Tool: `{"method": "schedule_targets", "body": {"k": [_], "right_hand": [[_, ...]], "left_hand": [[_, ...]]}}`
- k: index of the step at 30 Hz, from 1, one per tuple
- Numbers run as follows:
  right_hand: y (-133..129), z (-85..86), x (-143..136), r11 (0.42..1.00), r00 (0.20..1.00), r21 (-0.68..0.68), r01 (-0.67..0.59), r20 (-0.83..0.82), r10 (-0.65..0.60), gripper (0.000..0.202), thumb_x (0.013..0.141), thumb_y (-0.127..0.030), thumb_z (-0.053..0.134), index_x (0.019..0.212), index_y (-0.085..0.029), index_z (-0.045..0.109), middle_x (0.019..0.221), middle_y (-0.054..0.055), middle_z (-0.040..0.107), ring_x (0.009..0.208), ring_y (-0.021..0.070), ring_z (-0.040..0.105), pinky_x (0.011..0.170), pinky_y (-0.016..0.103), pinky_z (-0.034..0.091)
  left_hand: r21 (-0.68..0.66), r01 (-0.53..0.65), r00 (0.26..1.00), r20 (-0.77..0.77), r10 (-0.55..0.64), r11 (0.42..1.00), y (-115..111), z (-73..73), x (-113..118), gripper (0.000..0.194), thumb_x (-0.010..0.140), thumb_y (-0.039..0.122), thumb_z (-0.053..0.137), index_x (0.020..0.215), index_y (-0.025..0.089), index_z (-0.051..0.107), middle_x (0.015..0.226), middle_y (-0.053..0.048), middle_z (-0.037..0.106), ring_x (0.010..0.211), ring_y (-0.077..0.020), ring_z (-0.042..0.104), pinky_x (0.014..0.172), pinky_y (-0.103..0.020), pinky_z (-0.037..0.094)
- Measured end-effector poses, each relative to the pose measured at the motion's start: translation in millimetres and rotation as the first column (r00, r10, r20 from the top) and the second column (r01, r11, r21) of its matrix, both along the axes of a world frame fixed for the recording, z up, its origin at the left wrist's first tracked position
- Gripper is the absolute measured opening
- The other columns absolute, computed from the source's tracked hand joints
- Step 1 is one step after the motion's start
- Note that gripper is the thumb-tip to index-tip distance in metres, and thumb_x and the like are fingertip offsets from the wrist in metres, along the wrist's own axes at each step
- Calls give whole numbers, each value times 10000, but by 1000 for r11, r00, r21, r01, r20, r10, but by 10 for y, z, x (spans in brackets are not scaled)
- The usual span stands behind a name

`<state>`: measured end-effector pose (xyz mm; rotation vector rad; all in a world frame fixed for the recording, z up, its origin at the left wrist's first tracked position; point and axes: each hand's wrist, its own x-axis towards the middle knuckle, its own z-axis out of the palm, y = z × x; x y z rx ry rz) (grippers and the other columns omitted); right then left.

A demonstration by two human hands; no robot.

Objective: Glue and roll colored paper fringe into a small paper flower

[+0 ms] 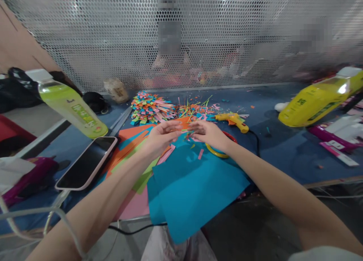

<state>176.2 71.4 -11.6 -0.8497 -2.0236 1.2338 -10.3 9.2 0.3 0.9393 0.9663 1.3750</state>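
My left hand [166, 134] and my right hand [209, 134] face each other over blue paper sheets [195, 185], fingers curved and apart. Small coloured paper scraps [187, 135] are by my right fingertips; whether they touch the fingers I cannot tell. A pink paper strip [200, 154] lies on the blue sheet below. Yellow-handled scissors [217, 152], or a similar ring-shaped tool, show partly under my right wrist. Behind my hands lies a heap of cut paper shreds [195, 110]. Left of it stands a fringed, multicoloured paper piece [150, 107].
A yellow glue gun [232, 120] with a black cord lies right of the shreds. Orange and green sheets [133, 147], a phone [87, 162] and a green drink bottle [72, 106] are at left. A yellow bottle [314, 100] stands at right. Perforated metal [113, 34] closes the back.
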Motion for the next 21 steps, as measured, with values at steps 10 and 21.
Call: {"method": "schedule_targets", "body": {"k": [10,21], "right_hand": [[5,181,126,857,922,488,-165,385,-42,207,824,-156,562,1028,-139,593,1008,90,657,895,171,611,826,323,472],[-12,130,96,781,777,443,-439,624,83,342,807,-287,631,1106,-129,579,1061,117,642,986,232,589,809,326,443]], "left_hand": [[36,18,999,-39,-17,999,0,-5,14,394,485,103,808,859,159,696,793,-26,689,724,-98,614,632,-189,458],[126,58,975,-222,-29,990,42,-123,-58,360,568,204,799,902,159,671,809,-30,679,741,-111,613,688,-227,474]]}}
